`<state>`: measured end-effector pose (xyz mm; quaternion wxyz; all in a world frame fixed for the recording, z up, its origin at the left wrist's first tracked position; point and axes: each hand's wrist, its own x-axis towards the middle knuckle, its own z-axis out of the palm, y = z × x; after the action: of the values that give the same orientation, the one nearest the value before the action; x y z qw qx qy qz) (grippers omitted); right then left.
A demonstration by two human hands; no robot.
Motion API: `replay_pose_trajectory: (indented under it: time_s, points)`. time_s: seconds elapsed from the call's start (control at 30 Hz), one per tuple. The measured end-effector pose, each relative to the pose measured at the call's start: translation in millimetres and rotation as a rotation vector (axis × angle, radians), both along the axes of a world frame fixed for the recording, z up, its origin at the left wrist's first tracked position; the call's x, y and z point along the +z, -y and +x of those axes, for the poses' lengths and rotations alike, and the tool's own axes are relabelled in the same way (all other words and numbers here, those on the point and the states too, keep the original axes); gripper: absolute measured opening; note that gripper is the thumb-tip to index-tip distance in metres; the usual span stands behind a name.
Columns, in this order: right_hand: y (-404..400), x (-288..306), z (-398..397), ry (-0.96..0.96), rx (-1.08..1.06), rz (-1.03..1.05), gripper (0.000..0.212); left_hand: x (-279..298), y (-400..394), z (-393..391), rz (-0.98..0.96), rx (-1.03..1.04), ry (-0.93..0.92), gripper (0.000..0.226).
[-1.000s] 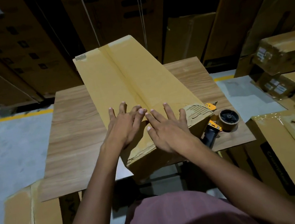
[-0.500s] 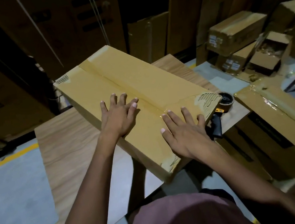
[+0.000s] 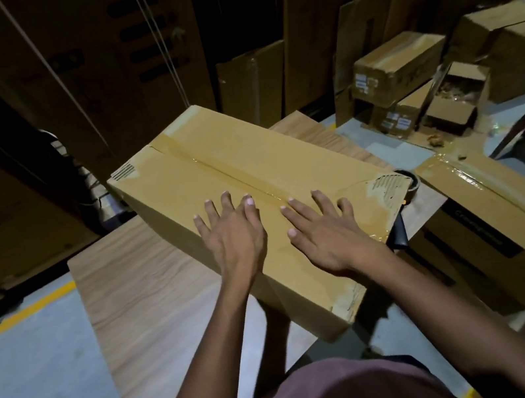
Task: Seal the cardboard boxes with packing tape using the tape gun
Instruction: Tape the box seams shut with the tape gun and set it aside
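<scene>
Box [image 3: 215, 172] has swung further clockwise on the counter [image 3: 137, 289] since a second ago. Left hand [image 3: 233, 238] and right hand [image 3: 326, 236] lie flat, gripping nothing; seam taped, likely repositioning.

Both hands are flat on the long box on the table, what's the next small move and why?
Probably slide the box off the table: shiny tape already covers its centre seam, both the left hand and right hand lie flat on it, and the tape gun sits unused behind.
</scene>
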<state>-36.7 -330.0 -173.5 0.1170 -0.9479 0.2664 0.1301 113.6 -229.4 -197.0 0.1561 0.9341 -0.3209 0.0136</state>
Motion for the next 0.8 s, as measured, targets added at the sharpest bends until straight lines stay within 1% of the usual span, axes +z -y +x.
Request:
replay_pose_trajectory:
  time_s: [0.13,0.27,0.4,0.5,0.63,0.7,0.8]
  points:
    - [13.6,-0.3,19.1,0.015,0.048,-0.017,0.066,-1.8,2.0,-0.4,0.017,0.001,-0.008,0.052]
    - [34.5,-4.3,74.4,0.053,0.112,0.025,0.069,-2.3,4.3,7.1,0.055,0.006,-0.010,0.050]
    - [37.4,-4.3,111.0,0.086,0.131,0.042,0.067,0.5,6.5,57.2,0.116,0.075,-0.030,0.051]
    - [35.6,-10.4,104.3,0.097,0.137,0.011,0.067,2.0,1.8,116.8,0.118,0.156,-0.030,0.053]
    - [36.8,-17.3,92.2,0.124,0.136,-0.030,0.067,1.3,-0.7,183.1,0.078,0.212,-0.066,0.051]
    - [36.4,-17.9,92.9,0.109,0.143,-0.039,0.067,2.2,4.1,198.5,0.073,0.245,-0.097,0.052]
    - [40.7,-16.2,96.3,0.079,0.173,-0.038,0.068,-0.8,12.6,197.1,0.103,0.298,-0.098,0.055]
